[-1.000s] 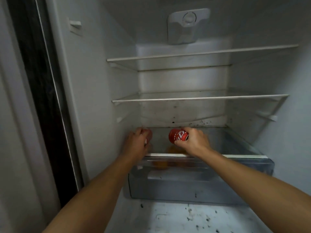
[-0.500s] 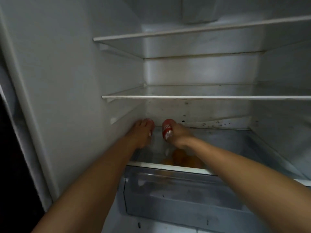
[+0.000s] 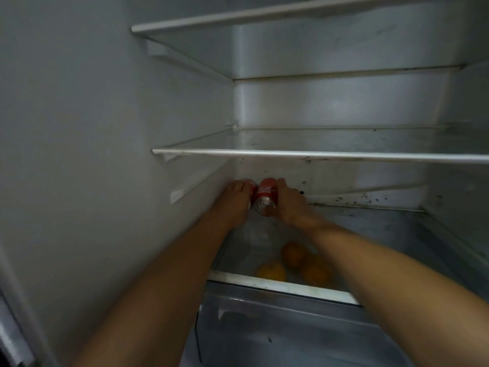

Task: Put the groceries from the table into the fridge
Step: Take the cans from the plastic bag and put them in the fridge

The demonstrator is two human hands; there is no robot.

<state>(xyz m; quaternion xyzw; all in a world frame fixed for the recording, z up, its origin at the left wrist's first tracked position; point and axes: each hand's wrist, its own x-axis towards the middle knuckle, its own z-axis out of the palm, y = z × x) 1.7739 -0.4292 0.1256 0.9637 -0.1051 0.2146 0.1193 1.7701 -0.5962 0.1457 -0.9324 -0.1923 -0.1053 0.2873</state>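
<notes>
When setting down, check axis first; note right red soda can gripped round its side by curled fingers of right hand, silver end toward the viewer, long axis front to back and tilted, not upright; note left red soda can mostly hidden under left hand wrapped over it, axis not discernible; locate both just beside each other at rear left of glass shelf; probably tip upright before release.
</notes>
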